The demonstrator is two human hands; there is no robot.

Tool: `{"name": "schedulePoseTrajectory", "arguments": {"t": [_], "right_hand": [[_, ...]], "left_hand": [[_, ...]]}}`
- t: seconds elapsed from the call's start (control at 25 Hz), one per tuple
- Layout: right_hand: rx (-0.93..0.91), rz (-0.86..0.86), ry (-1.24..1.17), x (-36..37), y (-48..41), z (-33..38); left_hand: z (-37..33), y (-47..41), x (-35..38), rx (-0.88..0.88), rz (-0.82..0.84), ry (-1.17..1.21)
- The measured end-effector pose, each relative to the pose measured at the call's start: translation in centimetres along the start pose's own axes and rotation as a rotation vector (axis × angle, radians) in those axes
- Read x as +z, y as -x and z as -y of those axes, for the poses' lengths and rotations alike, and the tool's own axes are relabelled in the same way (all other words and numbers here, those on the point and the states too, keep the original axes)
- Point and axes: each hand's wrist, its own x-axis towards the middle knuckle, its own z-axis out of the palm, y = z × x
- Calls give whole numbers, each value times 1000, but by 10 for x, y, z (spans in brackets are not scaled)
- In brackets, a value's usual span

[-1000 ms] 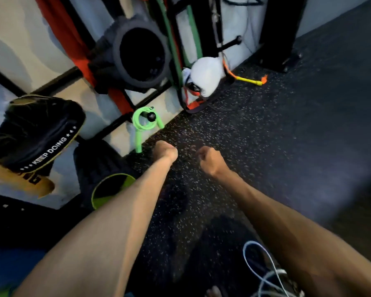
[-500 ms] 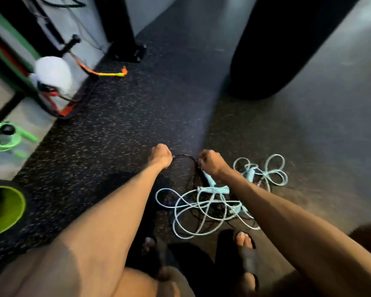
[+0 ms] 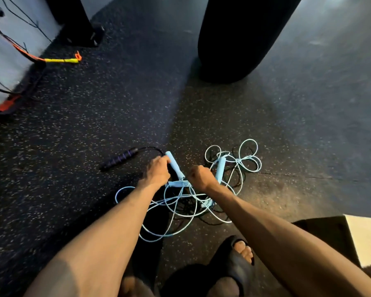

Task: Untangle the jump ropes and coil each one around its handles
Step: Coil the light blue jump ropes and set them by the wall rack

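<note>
A tangle of light-blue jump rope (image 3: 173, 213) and thin black cord lies on the speckled floor by my feet. Three light-blue handles show: one slanted (image 3: 175, 166) beside my left hand, one flat (image 3: 177, 183) between my wrists, one upright (image 3: 220, 169) right of my right hand. A black handle with purple rings (image 3: 119, 160) lies to the left, and its black cord arcs to my left hand (image 3: 157, 172), whose curled fingers close over it. My right hand (image 3: 200, 176) is a fist over the tangle; what it holds is hidden.
A black punching bag (image 3: 240, 39) hangs just beyond the ropes. A black stand base (image 3: 81, 24) and a yellow-orange handle (image 3: 60, 60) sit at the far left. My foot in a black sandal (image 3: 233, 269) is near the ropes. A pale board (image 3: 364, 239) is at the right edge.
My view swung from the gear wall down to the floor and the rope tangle came into sight. Both hands dropped onto the tangle. The black handle now lies stretched out to the left.
</note>
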Motion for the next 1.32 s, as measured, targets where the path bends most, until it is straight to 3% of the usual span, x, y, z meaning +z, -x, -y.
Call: {"name": "schedulePoseTrajectory", "arguments": {"t": [0.24,0.52,0.76,1.0,1.32], "right_hand": [[-3,-8,12,36,-51,-11],[51,105,-123,53,-75,-20],[-52,-62,-330,2,-47,-1],[-160,-168,-266,-79,-5,26],[-386,-583,-216,-225,57,108]], "left_hand": [[15,-43,45,344,1,-361],[11,-66,61,462,64,-650],[3,-55,8,430,-93,-357],[-50,-32,-89,354,-271,-117],[-134,12,-212,478,-504,86]]}}
